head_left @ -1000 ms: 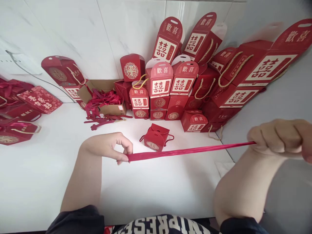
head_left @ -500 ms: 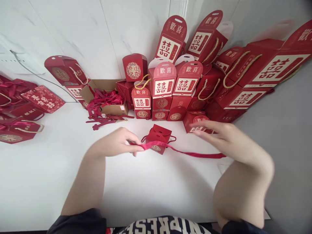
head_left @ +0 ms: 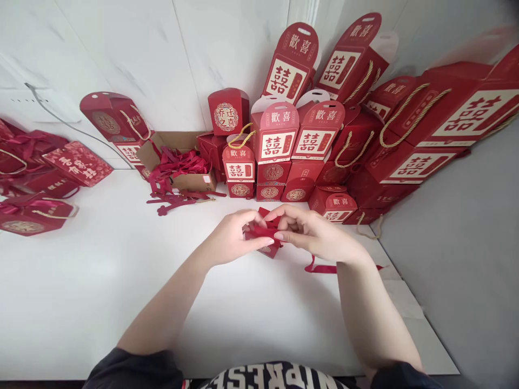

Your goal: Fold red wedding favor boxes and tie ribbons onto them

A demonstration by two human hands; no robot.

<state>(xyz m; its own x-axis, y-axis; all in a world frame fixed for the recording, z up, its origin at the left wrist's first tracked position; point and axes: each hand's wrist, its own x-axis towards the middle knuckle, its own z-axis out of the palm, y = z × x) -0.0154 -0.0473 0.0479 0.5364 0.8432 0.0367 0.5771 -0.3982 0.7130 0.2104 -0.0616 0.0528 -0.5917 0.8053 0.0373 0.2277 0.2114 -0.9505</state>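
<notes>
A small red gift box (head_left: 268, 249) stands on the white table, partly covered by my hands. Over its top, my left hand (head_left: 239, 235) pinches a red ribbon (head_left: 265, 231) between thumb and fingers. From the other side my right hand (head_left: 308, 232) has its thumb and fingers closed on the same ribbon. The fingertips of both hands are close together. A loose length of the ribbon (head_left: 324, 268) trails on the table to the right, passing behind my right wrist.
An open cardboard box (head_left: 194, 181) full of red ribbons stands at the back, with several ribbon strips (head_left: 178, 200) before it. Stacked red gift boxes (head_left: 275, 143) line the wall. More red boxes (head_left: 36, 213) lie at the far left. A grey wall (head_left: 478, 243) bounds the right.
My right hand has moved left to the small box and now grips the ribbon. My left hand has moved right. The stretched ribbon is gathered over the box, its tail lying right.
</notes>
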